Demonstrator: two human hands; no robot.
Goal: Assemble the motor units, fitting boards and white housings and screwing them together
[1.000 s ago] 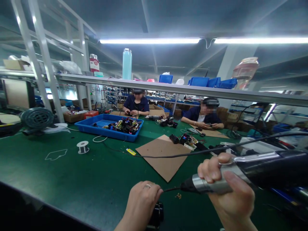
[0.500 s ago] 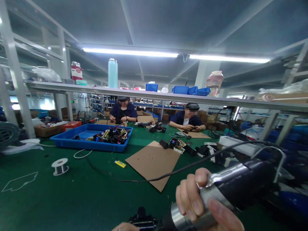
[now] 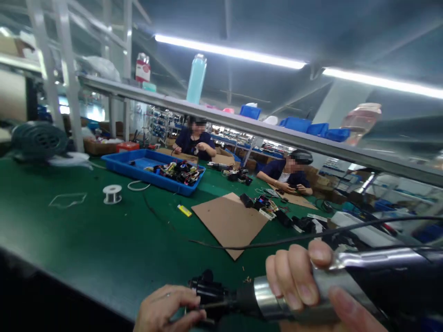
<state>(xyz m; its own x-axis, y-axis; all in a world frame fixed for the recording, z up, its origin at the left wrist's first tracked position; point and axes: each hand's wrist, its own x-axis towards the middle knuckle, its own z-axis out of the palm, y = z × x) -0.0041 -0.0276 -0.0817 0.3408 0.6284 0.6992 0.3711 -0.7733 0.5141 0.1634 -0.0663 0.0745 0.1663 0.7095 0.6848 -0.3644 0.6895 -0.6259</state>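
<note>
Right hand [image 3: 301, 281]: wraps tightly round the silver grip of a power driver [image 3: 342, 276], fingers over the top and thumb along the near side; the tool lies almost level, nose toward the left hand.
Left hand [image 3: 169, 306]: wears a ring; thumb and fingers are drawn to a narrow gap by the thin bit [image 3: 216, 305]. I cannot tell whether anything is pinched between them.
Black part [image 3: 207, 288]: sits at the near side of the table, just beyond the left fingertips and beside the driver's nose; its lower portion is hard to make out.
Brass-coloured bits [image 3: 247, 279]: scattered on the green table [image 3: 145, 249] just beyond the driver's nose.
Black cable [image 3: 294, 242]: sweeps across, passing over the near corner of the cardboard sheet [image 3: 230, 221].
Mid-table: a wire spool [image 3: 112, 194] at left, a small yellow object [image 3: 184, 210] near the cardboard, loose components [image 3: 263, 203] by its far edge.
Blue tray [image 3: 152, 177]: beyond the spool, heaped with assemblies [image 3: 180, 173] toward its right end.
Far side: two people in dark tops, one [image 3: 194, 140] behind the tray, the other [image 3: 287, 173] leaning over handwork at right.
Shelf [image 3: 242, 122]: spans above the table, bearing a teal bottle [image 3: 196, 80] and blue bins [image 3: 296, 123].
</note>
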